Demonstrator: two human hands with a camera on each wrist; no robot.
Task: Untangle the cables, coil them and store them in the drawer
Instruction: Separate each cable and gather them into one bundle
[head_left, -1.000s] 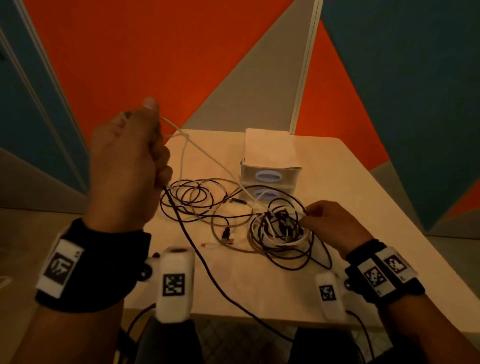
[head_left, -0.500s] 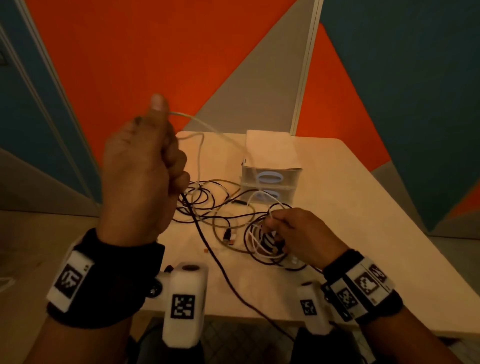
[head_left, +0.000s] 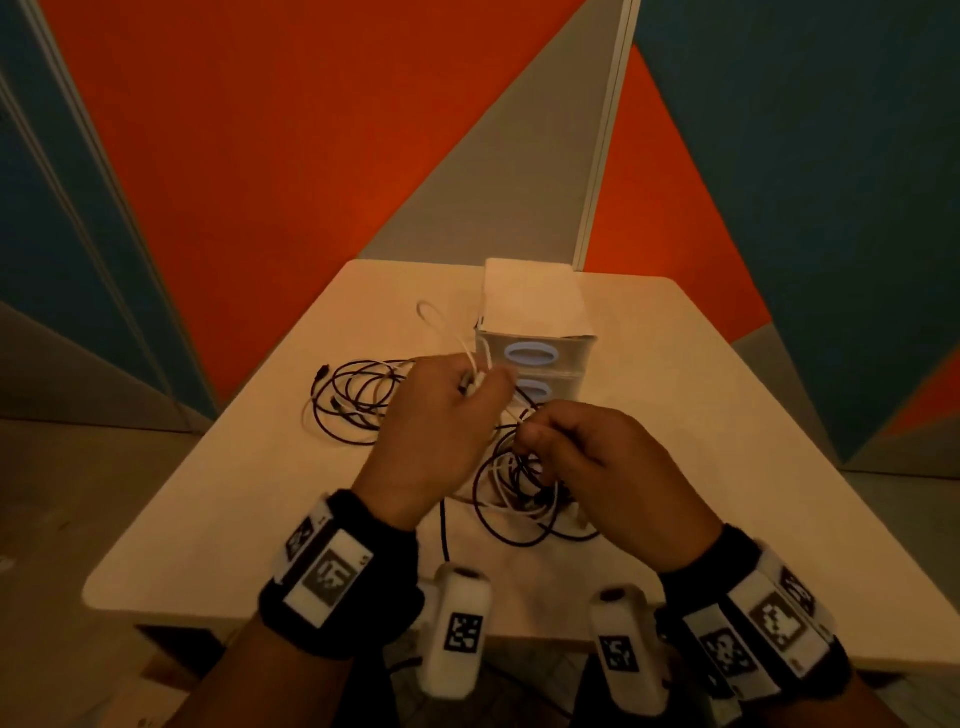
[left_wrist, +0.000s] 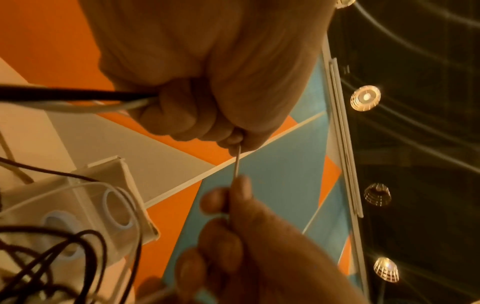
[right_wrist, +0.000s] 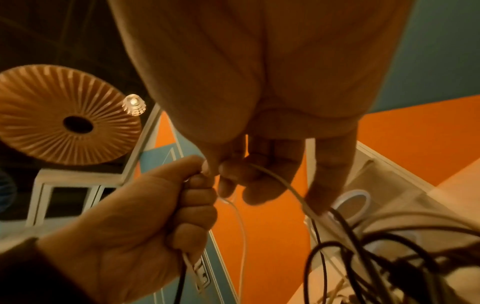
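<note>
My left hand is closed in a fist round a thin white cable, whose loop sticks out beyond it towards the drawer unit. A black cable also runs through that fist. Close beside it, my right hand pinches the same white cable between thumb and fingertips. A short taut stretch runs between the two hands. Under the right hand lies a tangle of black and white cables. Looser black cable loops lie to the left on the table.
The white two-drawer unit with oval blue-rimmed handles stands mid-table just behind the hands, both drawers closed. A black cable trails off the near table edge. Colour-panelled walls stand behind the table.
My left hand has come down from its raised position and moved right to meet the right hand. The right hand has lifted off the tangle and now pinches the white cable.
</note>
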